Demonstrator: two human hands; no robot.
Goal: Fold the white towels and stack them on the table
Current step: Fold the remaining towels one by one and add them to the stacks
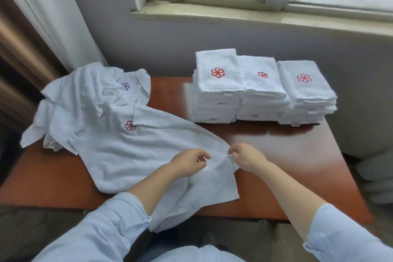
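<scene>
The right hand point(246, 158) is pinching a raised edge of the white towel point(131, 155) between thumb and forefinger. The left hand point(188, 162), fingers curled, is pinching the same ridge just beside it, probably to find a corner before folding. The towel is lying spread across the table point(287, 155), reaching back to the heap of unfolded towels point(85, 95). Three folded stacks point(262, 85) are standing well apart at the rear, keeping the working space free. The towel's near edge is hanging off the table, partly behind the left sleeve point(110, 225). The left fingertips' exact contact is hard to make out.
</scene>
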